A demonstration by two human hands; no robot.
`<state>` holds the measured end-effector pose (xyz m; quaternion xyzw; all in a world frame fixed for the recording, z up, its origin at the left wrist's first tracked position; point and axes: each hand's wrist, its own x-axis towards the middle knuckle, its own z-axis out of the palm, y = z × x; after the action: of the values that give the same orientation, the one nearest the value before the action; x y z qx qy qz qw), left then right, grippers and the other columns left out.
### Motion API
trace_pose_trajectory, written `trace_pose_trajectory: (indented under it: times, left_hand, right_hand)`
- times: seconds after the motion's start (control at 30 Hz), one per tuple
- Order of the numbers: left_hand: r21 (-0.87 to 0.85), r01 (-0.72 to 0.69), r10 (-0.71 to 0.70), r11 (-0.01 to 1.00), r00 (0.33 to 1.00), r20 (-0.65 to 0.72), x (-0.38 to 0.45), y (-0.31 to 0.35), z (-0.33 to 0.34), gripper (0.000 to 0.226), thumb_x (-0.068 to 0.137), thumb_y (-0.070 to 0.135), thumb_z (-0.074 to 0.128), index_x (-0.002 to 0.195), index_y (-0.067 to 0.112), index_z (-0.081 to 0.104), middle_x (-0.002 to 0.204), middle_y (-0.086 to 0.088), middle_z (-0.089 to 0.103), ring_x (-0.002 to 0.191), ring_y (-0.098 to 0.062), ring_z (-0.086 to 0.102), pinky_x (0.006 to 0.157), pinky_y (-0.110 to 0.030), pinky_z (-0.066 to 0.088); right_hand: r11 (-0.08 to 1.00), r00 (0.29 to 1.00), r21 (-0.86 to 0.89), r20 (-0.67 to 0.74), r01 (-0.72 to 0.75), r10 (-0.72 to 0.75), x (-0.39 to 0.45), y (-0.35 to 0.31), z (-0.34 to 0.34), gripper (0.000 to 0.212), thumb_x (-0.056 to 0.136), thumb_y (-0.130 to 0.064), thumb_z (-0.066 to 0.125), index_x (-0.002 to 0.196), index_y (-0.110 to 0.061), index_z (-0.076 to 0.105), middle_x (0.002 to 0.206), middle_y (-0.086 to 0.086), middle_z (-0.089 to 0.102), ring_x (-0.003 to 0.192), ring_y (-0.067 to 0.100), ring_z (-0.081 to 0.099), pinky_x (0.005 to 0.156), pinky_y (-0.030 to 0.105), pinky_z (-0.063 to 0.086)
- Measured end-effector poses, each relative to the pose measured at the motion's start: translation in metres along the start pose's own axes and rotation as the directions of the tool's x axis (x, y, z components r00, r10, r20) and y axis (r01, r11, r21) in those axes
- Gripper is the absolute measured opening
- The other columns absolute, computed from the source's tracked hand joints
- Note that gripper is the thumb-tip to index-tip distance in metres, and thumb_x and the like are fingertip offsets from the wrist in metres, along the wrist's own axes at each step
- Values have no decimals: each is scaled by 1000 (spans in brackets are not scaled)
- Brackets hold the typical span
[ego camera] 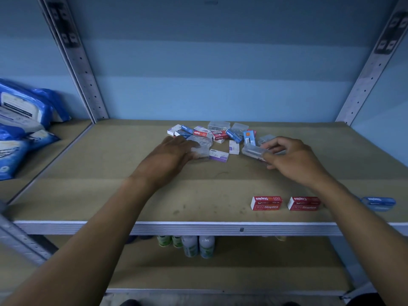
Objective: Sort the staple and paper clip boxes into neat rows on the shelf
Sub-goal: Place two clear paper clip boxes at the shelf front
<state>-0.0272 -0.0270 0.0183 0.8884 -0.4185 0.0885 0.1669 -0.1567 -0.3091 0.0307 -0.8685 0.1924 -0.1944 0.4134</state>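
Around clear box (254, 151), right grip (289, 155)

Head camera looks down, close over shelf (88, 195).

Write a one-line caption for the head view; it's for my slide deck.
Left hand on a clear box, right hand holding another, by two red staple boxes on the shelf.
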Motion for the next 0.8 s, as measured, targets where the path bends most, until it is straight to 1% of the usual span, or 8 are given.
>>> trace_pose_trajectory:
  times: [0.17, 0.3, 0.4, 0.5, 0.6, 0.67, 0.7, 0.8]
  left_hand:
    - [-44, -96, 94, 994, 994, -50, -2, 13, -14, 30, 104, 31, 38, 118, 21, 61, 123, 0, 64, 106, -20, 52, 90, -30, 39]
    - [-113, -121, 123, 986, 992, 3, -7, 21, -19, 34, 103, 32, 36, 107, 15, 64, 104, -3, 68, 93, -22, 57, 84, -37, 44]
    - [-143, -152, 159, 978, 986, 44, -13, 24, -19, 35, 104, 32, 36, 105, 12, 64, 100, -3, 68, 89, -17, 53, 82, -33, 41]
    - [-166, -147, 164, 975, 982, 91, -16, 22, -16, 38, 103, 37, 35, 114, 17, 65, 111, 1, 70, 98, -16, 58, 88, -30, 44]
    - [-167, -119, 137, 979, 985, 105, -19, 23, -15, 39, 103, 39, 40, 130, 23, 62, 130, 7, 64, 114, -11, 56, 95, -15, 38]
    - [-228, -87, 104, 970, 992, 65, -23, 27, -18, 38, 101, 37, 46, 134, 25, 58, 131, 17, 58, 111, 5, 48, 88, 3, 29]
    - [-258, -72, 86, 963, 995, 43, -24, 28, -20, 39, 99, 38, 48, 136, 28, 57, 127, 21, 55, 106, 12, 43, 85, 6, 28]
    - [-240, -44, 50, 970, 999, 19, -24, 26, -21, 45, 93, 49, 53, 136, 35, 54, 124, 18, 61, 101, 8, 46, 80, 0, 34]
  right_hand:
    - [992, 994, 110, 102, -54, 42, -1, 3, -3, 15, 94, -22, 66, 91, -29, 79, 94, -7, 77, 76, 21, 77, 90, 46, 60]
    - [995, 981, 81, 188, -60, 44, -7, 1, -6, 17, 97, -28, 63, 94, -29, 80, 94, -10, 78, 92, 27, 74, 91, 47, 59]
    - [996, 965, 58, 256, -69, 52, -12, 3, -8, 19, 98, -30, 61, 94, -31, 80, 88, -11, 78, 86, 25, 74, 93, 46, 58]
    - [999, 965, -14, 262, -33, 35, -16, 5, -9, 19, 98, -32, 61, 95, -35, 79, 86, -18, 77, 75, 20, 71, 91, 43, 57]
    - [997, 966, -71, 259, 17, 2, -19, 3, -14, 18, 97, -37, 61, 102, -37, 78, 92, -20, 76, 85, 22, 72, 84, 38, 57]
    - [996, 964, -85, 265, 38, -14, -22, 1, -15, 19, 97, -38, 61, 106, -38, 78, 99, -24, 74, 91, 7, 69, 82, 28, 52]
    - [996, 963, -80, 267, 46, -23, -24, 0, -16, 18, 96, -40, 62, 106, -39, 77, 100, -25, 74, 94, 2, 67, 83, 26, 50]
    - [997, 961, -39, 273, 64, -51, -27, -3, -17, 20, 90, -43, 69, 109, -40, 75, 99, -21, 75, 92, -4, 67, 80, 23, 50]
